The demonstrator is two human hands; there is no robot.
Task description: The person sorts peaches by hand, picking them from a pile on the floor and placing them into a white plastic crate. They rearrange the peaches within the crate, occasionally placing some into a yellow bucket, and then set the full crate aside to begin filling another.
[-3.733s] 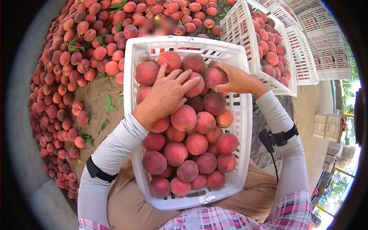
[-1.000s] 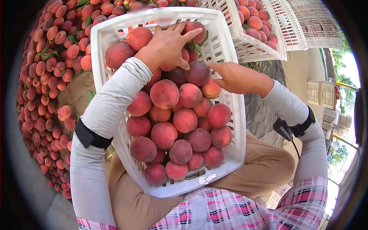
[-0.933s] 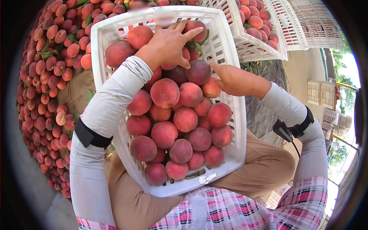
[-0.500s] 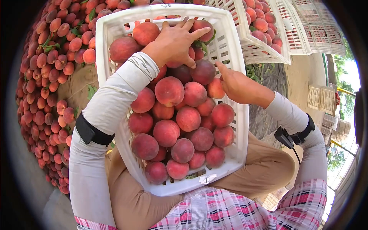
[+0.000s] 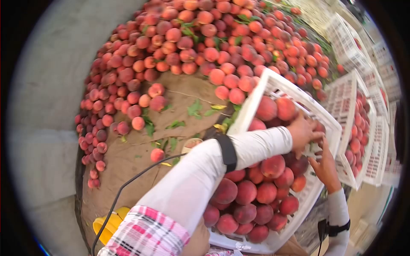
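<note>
A white slatted crate [image 5: 248, 104] full of red peaches [image 5: 267, 193] rests at the person's lap. My left hand [image 5: 302, 131] lies over the peaches near the crate's far end, fingers spread and bent; a dark peach shows beside its fingertips. Close by on the right, my right hand [image 5: 325, 166] is inside the crate's right side, thumb apart from the fingers, with nothing visible in it. Both forearms wear pale sleeves with black straps.
A large heap of loose peaches [image 5: 183, 55] curves over a brown sheet [image 5: 124, 183] with scattered leaves. More white crates [image 5: 348, 91], some holding peaches, stand at the right. A yellow object [image 5: 112, 224] lies at lower left.
The view has swung left, so the crate and hands appear farther right and lower. Both hands stay at the crate's far end, now closer together.
</note>
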